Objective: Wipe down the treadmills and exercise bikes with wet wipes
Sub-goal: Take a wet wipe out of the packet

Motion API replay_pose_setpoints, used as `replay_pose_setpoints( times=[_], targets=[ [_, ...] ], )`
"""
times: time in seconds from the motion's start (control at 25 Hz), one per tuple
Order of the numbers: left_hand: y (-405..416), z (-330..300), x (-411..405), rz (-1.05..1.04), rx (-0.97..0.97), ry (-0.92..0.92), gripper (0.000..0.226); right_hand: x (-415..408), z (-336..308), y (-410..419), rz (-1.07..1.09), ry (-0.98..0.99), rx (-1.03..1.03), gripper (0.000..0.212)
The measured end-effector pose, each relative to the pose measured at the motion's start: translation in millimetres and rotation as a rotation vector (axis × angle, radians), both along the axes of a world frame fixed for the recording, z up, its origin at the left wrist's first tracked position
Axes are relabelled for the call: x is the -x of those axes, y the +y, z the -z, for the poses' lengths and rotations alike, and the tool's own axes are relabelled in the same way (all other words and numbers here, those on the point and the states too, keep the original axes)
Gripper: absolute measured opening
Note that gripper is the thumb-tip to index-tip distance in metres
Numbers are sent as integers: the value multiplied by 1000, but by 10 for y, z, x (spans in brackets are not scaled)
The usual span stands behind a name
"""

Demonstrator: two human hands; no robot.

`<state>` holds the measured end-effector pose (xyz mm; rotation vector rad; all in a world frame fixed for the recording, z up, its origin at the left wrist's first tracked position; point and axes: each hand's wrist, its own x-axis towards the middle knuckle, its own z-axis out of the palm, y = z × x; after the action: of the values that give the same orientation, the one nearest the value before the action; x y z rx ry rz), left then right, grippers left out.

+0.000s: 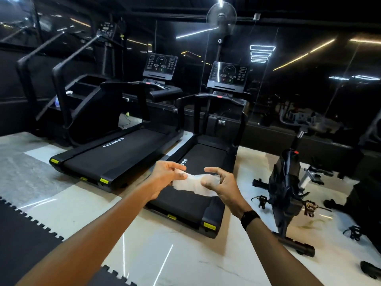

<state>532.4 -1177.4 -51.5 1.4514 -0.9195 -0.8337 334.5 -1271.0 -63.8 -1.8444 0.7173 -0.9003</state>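
Observation:
A crumpled white wet wipe (192,183) hangs stretched between both hands in mid-air. My left hand (168,177) pinches its left end and my right hand (219,182) grips its right end, a black watch on that wrist. Below the hands lies the belt of the nearer black treadmill (206,157), whose console (227,76) stands ahead. A second treadmill (123,153) sits to its left, console (160,66) beyond. A black exercise bike (288,182) stands to the right.
A stair-climber machine (68,89) stands at the back left. A pedestal fan (221,16) rises behind the nearer treadmill. Black foam mats (22,238) cover the floor at the lower left, pale glossy tiles (156,244) underfoot. More dark equipment (369,203) lines the right edge.

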Motion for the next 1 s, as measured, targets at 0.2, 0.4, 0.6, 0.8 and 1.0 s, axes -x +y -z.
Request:
replay_pose_setpoints(
  times=[0.2,0.4,0.6,0.8,1.0],
  targets=[
    [-410,72,-86,-44,-57,-132,29,-87,139,-665,-73,69,66,32],
    [-836,188,-265,-13,-152,-459,26,-212,321,-1030,-68,171,107,15],
    [-1247,306,-436,23,-145,-621,7,-240,306,-1395,-15,291,154,10],
    [-1682,293,-830,30,-99,-401,18,-513,196,-1815,1,230,51,18],
    [-1835,113,-1551,43,11,-19,22,-1331,18,-1959,-52,-33,-222,21]
  ],
)
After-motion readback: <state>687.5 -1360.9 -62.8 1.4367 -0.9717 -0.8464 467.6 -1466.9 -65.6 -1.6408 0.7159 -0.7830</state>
